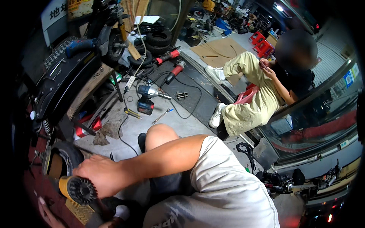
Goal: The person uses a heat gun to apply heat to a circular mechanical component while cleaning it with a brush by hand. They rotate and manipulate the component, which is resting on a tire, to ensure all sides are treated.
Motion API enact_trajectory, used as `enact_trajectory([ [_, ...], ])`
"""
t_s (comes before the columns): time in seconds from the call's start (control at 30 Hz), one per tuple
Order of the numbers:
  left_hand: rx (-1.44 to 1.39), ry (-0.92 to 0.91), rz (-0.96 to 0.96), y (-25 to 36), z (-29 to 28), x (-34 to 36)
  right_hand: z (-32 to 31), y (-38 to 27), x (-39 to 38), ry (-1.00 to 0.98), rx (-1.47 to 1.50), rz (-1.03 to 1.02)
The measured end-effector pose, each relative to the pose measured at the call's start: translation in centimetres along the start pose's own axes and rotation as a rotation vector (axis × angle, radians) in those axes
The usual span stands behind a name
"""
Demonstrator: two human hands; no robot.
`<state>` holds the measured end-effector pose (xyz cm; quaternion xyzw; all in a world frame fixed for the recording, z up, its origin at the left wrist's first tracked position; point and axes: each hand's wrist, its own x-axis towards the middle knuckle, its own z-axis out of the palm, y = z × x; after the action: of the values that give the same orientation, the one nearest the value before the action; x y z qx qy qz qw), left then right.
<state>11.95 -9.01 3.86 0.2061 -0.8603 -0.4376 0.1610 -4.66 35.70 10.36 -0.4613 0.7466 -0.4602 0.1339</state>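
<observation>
My right arm reaches across my body, and my right hand (100, 171) is closed round a yellow-and-black power tool (72, 188) with a ribbed end, beside a small tyre (66, 152) on a wheel at the lower left. Part of the grip is hidden under the hand. My left hand (48, 212) shows at the lower-left edge, fingers stretched out, near a red surface and a perforated yellow piece (78, 211). What the tool touches is hard to make out.
A seated person (258, 98) holds a phone at the right. A cordless impact wrench (146, 98), red grinders (175, 72), a spanner (161, 116) and cables lie on the floor. A bench (89, 85) stands left; a glass door (311, 125) is right, tyres (157, 38) behind.
</observation>
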Motion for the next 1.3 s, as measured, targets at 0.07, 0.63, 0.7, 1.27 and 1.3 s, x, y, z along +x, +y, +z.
enact_trajectory([
  [0.07, -0.07, -0.067, 0.04, 4.3, 1.8, -5.7, 1.2, -0.4, 0.0, 0.008, 0.09, -0.001],
  [0.63, -0.843, 0.451, -0.029, 20.4, 13.3, -22.3, 15.0, -5.6, -0.7, -0.308, 0.205, -0.255],
  [0.7, -0.848, 0.45, -0.065, 18.5, 12.3, -21.9, 14.2, -6.9, -0.4, -0.355, 0.191, -0.245],
  [1.27, -0.822, 0.342, -0.345, 14.1, 5.4, -17.7, 7.2, -0.1, 6.6, -0.411, -0.07, -0.033],
  [1.3, -0.815, 0.298, -0.368, 13.3, 4.5, -17.8, 7.3, 0.3, 7.0, -0.419, -0.138, -0.067],
])
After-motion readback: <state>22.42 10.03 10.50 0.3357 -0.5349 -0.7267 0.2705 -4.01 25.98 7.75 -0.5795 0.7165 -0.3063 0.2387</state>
